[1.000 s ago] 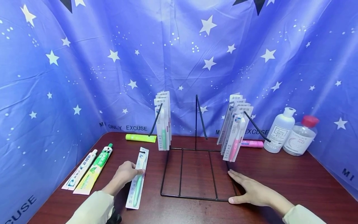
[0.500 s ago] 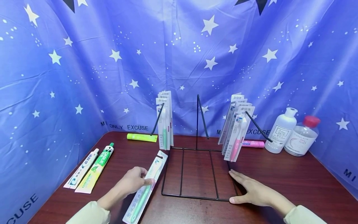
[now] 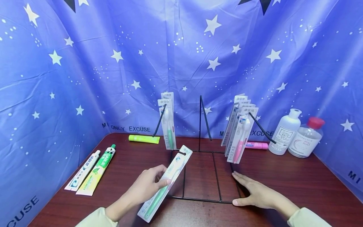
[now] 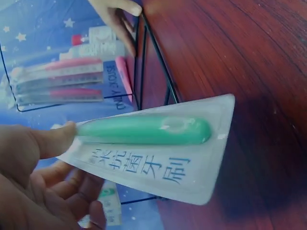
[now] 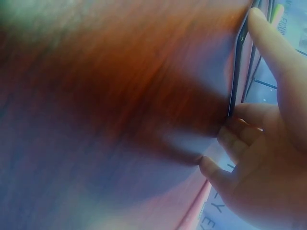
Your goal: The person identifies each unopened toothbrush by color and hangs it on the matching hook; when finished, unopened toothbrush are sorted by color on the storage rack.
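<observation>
My left hand (image 3: 147, 186) pinches a packaged toothbrush (image 3: 163, 189), thumb on the front and fingers behind. Its green handle (image 4: 144, 130) points toward me, and the slotted end of the card leans away over the left part of a black wire display rack (image 3: 216, 176). Against the rack's right side rests my right hand (image 3: 255, 192), thumb at the front corner and fingers extended along the side wire. Packaged toothbrushes with a green one in front (image 3: 169, 126) hang from the left hook; a pink-fronted group (image 3: 241, 138) hangs from the right hook. The middle hook (image 3: 206, 121) carries nothing.
Two toothpaste tubes, one white (image 3: 83, 171) and one green and yellow (image 3: 96, 171), lie at the left. A yellow-green tube (image 3: 143, 139) and a pink tube (image 3: 256, 145) lie behind. A white bottle (image 3: 285, 132) and a red-capped bottle (image 3: 304, 138) stand back right, before a starry blue curtain.
My left hand has brought the packaged toothbrush rightward from the table left of the rack, tilting its top end right, over the rack's left part. My right hand stays at the rack.
</observation>
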A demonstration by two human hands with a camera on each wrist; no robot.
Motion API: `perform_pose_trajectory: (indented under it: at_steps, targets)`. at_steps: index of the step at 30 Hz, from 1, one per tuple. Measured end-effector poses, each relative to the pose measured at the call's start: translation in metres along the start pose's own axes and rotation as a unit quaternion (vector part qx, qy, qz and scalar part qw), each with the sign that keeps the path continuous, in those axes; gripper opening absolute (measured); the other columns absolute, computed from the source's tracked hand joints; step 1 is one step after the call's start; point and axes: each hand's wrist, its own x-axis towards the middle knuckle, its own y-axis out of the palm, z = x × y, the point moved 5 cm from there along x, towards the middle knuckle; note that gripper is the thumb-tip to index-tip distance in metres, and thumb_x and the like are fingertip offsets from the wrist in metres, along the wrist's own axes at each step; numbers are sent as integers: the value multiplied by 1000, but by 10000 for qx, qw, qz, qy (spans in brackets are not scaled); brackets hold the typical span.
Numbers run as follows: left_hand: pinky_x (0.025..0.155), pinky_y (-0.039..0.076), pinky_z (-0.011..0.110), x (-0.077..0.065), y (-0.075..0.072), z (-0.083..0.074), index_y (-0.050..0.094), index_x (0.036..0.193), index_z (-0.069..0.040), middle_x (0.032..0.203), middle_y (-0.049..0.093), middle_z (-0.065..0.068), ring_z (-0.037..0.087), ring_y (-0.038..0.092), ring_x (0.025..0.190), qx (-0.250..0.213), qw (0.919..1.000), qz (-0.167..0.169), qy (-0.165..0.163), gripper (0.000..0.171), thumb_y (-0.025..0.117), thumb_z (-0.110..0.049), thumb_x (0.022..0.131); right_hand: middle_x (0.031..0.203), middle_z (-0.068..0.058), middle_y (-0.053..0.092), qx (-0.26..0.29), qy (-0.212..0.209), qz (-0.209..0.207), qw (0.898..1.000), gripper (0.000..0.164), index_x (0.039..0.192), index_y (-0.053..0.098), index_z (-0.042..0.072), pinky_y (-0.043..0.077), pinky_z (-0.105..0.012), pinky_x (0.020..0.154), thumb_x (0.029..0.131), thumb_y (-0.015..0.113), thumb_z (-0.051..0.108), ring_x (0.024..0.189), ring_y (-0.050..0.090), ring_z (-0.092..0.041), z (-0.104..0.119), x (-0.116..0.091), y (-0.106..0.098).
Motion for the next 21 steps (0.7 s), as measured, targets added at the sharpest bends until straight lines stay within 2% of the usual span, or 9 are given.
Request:
perform_pose_trajectory:
  at_steps: [5,10,13,16,21]
  targets:
    - [53,48,24,0,-5,-12,58,96,-23,72,59,-10,6,57,59,-597,9967,-453,316,14,61,-31,86,139,-24,33,-28,-26,-4,10000,93,137,33,-5,30,-57,92,74,62,57,124,33,-38,0,0,0]
    - [59,50,27,-3,-14,-22,60,98,-25,76,61,-9,9,59,67,-1335,9836,-918,792,14,63,-29,85,139,-24,33,-23,-25,7,10000,93,137,33,-5,30,-57,92,74,62,57,124,33,-39,1,0,0]
    - [64,48,27,-9,-22,-31,61,97,-23,77,61,-9,11,58,71,-1426,9769,-1231,1014,15,66,-21,83,139,-24,33,-26,-15,3,10000,93,137,33,-5,30,-57,92,74,62,57,124,33,-39,1,0,0]
    - [66,46,28,-16,-31,-40,62,96,-21,76,62,-8,11,59,72,-1357,9741,-1467,1058,15,67,-15,82,139,-24,33,-34,-6,8,10000,93,137,33,-5,30,-57,93,74,62,57,124,33,-38,1,0,0]
    - [78,42,32,-21,-40,-36,62,98,-22,83,65,-6,11,61,80,-1407,9698,-1574,1220,19,67,-14,82,139,-24,33,-16,15,37,10000,93,137,33,-5,30,-57,93,74,62,58,125,33,-38,0,0,0]
